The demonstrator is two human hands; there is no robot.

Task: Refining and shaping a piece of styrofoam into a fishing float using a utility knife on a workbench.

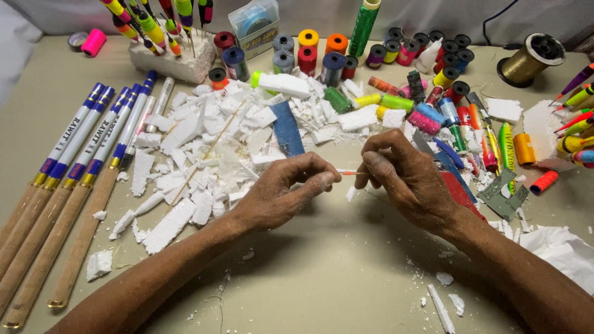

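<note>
My left hand point(281, 192) and my right hand point(405, 176) meet over the middle of the beige table point(322, 272). Between their fingertips they pinch a thin stick with an orange-red tip point(350, 172), held level. The left thumb and forefinger close on its left end, the right fingers on its right end. A small white foam chip point(351, 193) lies just below the stick. Both hands are dusted with white powder.
A heap of broken white foam pieces point(204, 148) lies left of my hands. Several rods with cork handles point(74, 179) line the left side. Thread spools point(322, 55), painted floats point(575, 124), a foam block holding floats point(170, 59) and a gold spool point(532, 59) crowd the back and right.
</note>
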